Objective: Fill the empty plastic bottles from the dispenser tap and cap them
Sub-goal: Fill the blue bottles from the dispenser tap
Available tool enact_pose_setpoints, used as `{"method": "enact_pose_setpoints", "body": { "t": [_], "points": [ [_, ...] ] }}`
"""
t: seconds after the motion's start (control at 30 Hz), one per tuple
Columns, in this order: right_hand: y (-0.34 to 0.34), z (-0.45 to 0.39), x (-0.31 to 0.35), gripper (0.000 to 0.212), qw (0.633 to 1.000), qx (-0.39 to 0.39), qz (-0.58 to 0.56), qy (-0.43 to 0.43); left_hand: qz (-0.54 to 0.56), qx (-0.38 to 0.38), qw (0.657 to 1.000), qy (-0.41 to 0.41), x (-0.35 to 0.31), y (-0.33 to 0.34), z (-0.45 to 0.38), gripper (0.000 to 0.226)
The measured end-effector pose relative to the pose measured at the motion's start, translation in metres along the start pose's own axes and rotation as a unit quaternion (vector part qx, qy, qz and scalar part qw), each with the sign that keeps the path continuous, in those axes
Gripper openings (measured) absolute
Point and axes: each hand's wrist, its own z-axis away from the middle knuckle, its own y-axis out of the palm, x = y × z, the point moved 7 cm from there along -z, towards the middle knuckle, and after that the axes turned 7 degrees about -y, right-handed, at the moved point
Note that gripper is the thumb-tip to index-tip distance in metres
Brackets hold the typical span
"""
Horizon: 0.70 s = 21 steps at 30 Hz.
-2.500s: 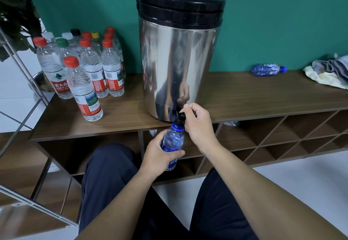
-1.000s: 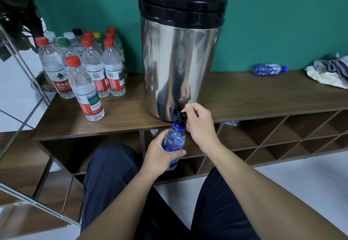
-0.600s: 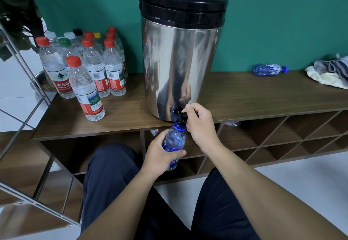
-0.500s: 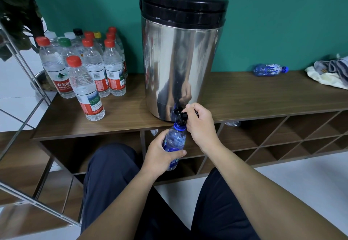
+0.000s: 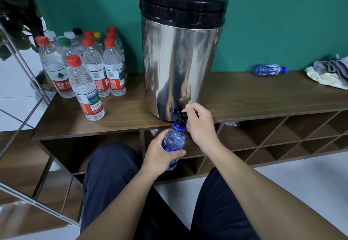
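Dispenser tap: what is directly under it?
The open neck of the blue bottle, gripped by the left hand. The right hand covers the tap lever; any water flow is hidden.

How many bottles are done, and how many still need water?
Looks done: the capped bottles standing left of the dispenser. In hand: the left hand holds a blue bottle under the tap, gripped by the right hand. Left: capping it, perhaps the lying bottle.
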Motion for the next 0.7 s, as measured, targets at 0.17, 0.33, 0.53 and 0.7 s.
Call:
{"method": "enact_pose_setpoints", "body": {
  "t": [0.17, 0.33, 0.53, 0.7],
  "points": [
    [0.0009, -0.0003, -0.0002, 0.033, 1.0, 0.003, -0.004, -0.003, 0.002, 0.001, 1.0, -0.001, -0.0001, -0.0002, 0.0002, 0.074],
    [0.0009, -0.0007, -0.0007, 0.034, 1.0, 0.003, -0.001, 0.0, -0.003, 0.0, 1.0, 0.001, 0.0013, -0.0005, -0.0008, 0.075],
    [0.0006, -0.0004, -0.0016, 0.034, 1.0, 0.002, -0.003, 0.001, -0.001, 0.0, 1.0, 0.006, 0.0032, -0.0001, -0.0029, 0.076],
    [0.0, -0.0007, -0.0014, 0.034, 1.0, -0.001, 0.001, -0.005, 0.0, 0.003, 1.0, 0.005, 0.0032, 0.0006, -0.0032, 0.077]
  ]
}}
